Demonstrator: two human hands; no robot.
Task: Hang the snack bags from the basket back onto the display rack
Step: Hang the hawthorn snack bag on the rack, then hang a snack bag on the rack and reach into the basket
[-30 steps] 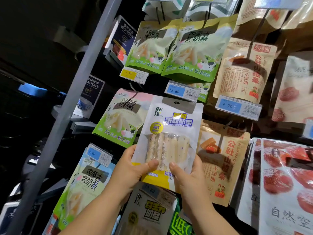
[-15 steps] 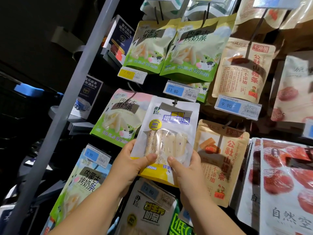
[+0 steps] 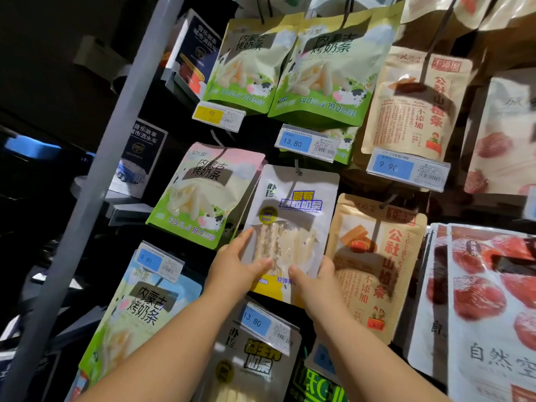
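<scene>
A white snack bag (image 3: pixel 293 210) with blue lettering and a clear window showing pale sticks is up against the display rack, its top hole at a metal hook (image 3: pixel 297 169). My left hand (image 3: pixel 235 271) grips the bag's lower left edge, thumb across the front. My right hand (image 3: pixel 314 281) grips its lower right edge, thumb on the front as well. The basket is out of view.
Green milk-stick bags (image 3: pixel 327 68) hang above and to the left (image 3: pixel 203 195). Orange hawthorn bags (image 3: pixel 377 265) hang to the right, red fruit packs (image 3: pixel 490 300) further right. Price tags (image 3: pixel 307 142) jut out on hook ends. A grey upright post (image 3: pixel 95 181) stands at the left.
Both hands have pushed the white bag up and back toward the rack; its top hole now sits at the hook below the 13.80 tag.
</scene>
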